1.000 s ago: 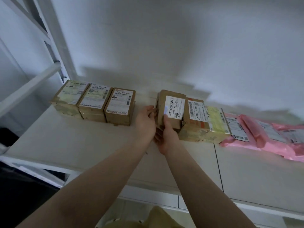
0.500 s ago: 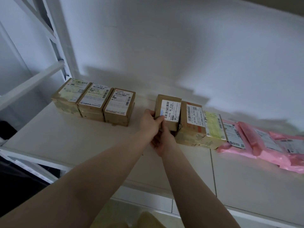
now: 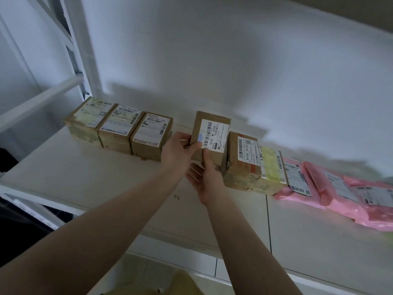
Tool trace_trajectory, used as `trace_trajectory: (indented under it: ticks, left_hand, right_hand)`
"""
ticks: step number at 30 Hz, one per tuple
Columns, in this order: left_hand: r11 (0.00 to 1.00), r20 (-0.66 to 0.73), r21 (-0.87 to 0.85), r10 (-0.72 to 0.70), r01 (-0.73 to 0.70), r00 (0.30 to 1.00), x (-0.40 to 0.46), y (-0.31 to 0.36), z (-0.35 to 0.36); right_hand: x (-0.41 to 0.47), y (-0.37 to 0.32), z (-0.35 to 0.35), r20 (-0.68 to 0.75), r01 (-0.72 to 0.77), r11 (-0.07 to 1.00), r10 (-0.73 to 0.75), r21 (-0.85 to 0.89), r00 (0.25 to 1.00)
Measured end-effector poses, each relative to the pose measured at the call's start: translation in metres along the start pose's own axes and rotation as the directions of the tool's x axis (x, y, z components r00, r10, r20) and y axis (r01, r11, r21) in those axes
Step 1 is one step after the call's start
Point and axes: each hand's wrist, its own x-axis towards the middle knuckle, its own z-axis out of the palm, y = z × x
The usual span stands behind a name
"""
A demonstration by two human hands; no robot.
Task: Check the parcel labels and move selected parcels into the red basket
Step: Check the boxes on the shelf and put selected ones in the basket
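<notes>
Since half a second before, you had lifted the small cardboard parcel (image 3: 209, 137) higher, clear of the row, so that its lower edge stood above the white shelf (image 3: 89, 177) rather than on it. You held it between both hands: your left hand (image 3: 177, 151) clamped its left edge, thumb across the lower corner of the label, and your right hand (image 3: 205, 177) cupped it from beneath with the thumb pressed up against the label's lower edge. The parcel was tilted back, label (image 3: 212, 135) facing you, its long axis running up and away from you, and the printed text ran sideways along that axis. It hung between two groups and well above the shelf: three brown boxes (image 3: 119, 129) packed side by side to your left, and to your right a taller taped box (image 3: 242, 162) just beside your right hand, with a yellow-labelled box (image 3: 271, 167) touching it. Beyond those, pink mailer bags (image 3: 340, 194) lay overlapping on the shelf. The shelf was made of pale panels with a dark seam between two of them, backed by a plain white wall (image 3: 234, 60), with white shelving uprights (image 3: 83, 50) at your left. You had no red basket in view.
</notes>
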Motion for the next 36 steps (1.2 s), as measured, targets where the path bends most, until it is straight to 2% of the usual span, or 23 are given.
trace_trajectory:
  ticks: [6, 11, 14, 18, 22, 24, 30, 36]
  left_hand:
    - [0.992, 0.047, 0.043, 0.116, -0.118, 0.992, 0.008, 0.034, -0.044]
    - [0.986, 0.129, -0.02, 0.165, -0.164, 0.978, 0.015, 0.05, -0.067]
    - [0.976, 0.226, -0.026, 0.215, -0.215, 0.95, 0.019, 0.062, -0.079]
    - [0.963, 0.373, -0.01, 0.254, -0.27, 0.893, 0.019, 0.08, -0.09]
    - [0.945, 0.57, -0.003, 0.271, -0.327, 0.776, 0.016, 0.101, -0.1]
    - [0.946, 0.625, -0.032, 0.269, -0.321, 0.732, 0.015, 0.107, -0.103]
    - [0.95, 0.676, -0.112, 0.289, -0.292, 0.678, 0.009, 0.118, -0.106]
    - [0.939, 0.67, -0.115, 0.314, -0.324, 0.673, 0.008, 0.12, -0.107]
  right_hand:
    - [-0.026, -0.029, -0.002, 0.095, 0.066, 0.992, -0.076, 0.105, 0.993]
    - [-0.04, -0.041, -0.004, 0.202, 0.096, 0.993, -0.107, 0.064, 0.973]
    - [-0.048, -0.039, -0.002, 0.247, 0.093, 0.996, -0.091, 0.003, 0.965]
    - [-0.062, -0.029, 0.004, 0.292, 0.126, 0.992, -0.111, -0.031, 0.95]
    - [-0.079, -0.009, 0.016, 0.276, 0.171, 0.985, -0.172, 0.027, 0.946]
    - [-0.088, -0.002, 0.022, 0.27, 0.173, 0.982, -0.187, 0.076, 0.944]
    - [-0.097, 0.002, 0.023, 0.259, 0.172, 0.977, -0.2, 0.128, 0.945]
    - [-0.101, -0.001, 0.025, 0.269, 0.187, 0.977, -0.208, 0.101, 0.941]
